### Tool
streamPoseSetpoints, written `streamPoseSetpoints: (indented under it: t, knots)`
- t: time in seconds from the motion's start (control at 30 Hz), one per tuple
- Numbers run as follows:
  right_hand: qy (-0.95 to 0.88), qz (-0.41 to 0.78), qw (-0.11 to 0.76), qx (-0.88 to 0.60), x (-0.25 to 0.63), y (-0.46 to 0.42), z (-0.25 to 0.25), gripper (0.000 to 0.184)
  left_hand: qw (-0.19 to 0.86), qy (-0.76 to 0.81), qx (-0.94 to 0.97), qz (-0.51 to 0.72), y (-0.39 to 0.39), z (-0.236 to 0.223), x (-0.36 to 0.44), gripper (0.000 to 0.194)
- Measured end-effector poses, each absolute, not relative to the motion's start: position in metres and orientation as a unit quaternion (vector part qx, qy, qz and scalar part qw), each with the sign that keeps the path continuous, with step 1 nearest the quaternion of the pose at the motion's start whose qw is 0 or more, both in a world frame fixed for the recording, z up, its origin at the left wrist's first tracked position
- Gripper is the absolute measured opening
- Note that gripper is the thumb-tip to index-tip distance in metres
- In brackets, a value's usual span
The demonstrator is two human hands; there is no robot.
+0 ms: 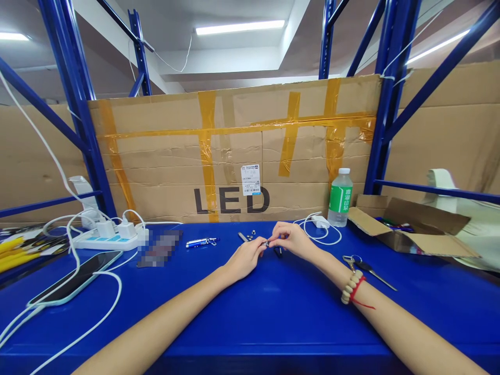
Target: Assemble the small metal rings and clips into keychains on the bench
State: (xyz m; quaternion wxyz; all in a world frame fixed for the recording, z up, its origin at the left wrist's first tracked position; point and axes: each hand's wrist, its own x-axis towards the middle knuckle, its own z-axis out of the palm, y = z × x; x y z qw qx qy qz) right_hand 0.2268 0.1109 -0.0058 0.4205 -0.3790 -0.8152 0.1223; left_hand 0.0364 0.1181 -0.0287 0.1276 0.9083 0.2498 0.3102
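Observation:
My left hand [246, 257] and my right hand [291, 238] meet over the blue table [273, 312], fingertips pinched together on one small metal part [266, 243] too tiny to name. A bead bracelet with a red cord [352, 286] sits on my right wrist. Just behind my hands lie several small loose metal pieces [250, 234] and a dark bit [278, 252]. A blue pen-like keychain light [201, 242] lies to the left of them.
A phone [78, 277] on a white cable lies at left, near a power strip [107, 239] with chargers. A water bottle [340, 198], a white charger cable [320, 226], keys [363, 268] and an open cardboard box [410, 229] are at right. A taped cardboard wall [234, 151] stands behind.

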Motion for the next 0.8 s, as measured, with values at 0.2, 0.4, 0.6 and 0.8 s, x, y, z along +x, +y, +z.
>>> streamPoseSetpoints:
  t: [0.2,0.4,0.6,0.8]
  knots:
    - [-0.781,0.218,0.397,-0.430,0.222,0.110,-0.010,0.029,0.132,0.256,0.908,0.305,0.120,-0.031,0.035,0.016]
    - [-0.752,0.216,0.365,-0.505,0.214,0.099,0.000,0.028,0.121,0.258,0.906,0.312,0.119,-0.031,0.034,0.015]
    - [-0.741,0.229,0.373,-0.509,0.214,0.101,-0.004,0.028,0.133,0.269,0.897,0.324,0.118,-0.030,0.035,0.007]
    - [-0.719,0.284,0.385,-0.504,0.212,0.102,-0.004,0.028,0.126,0.286,0.894,0.322,0.117,-0.029,0.037,0.005]
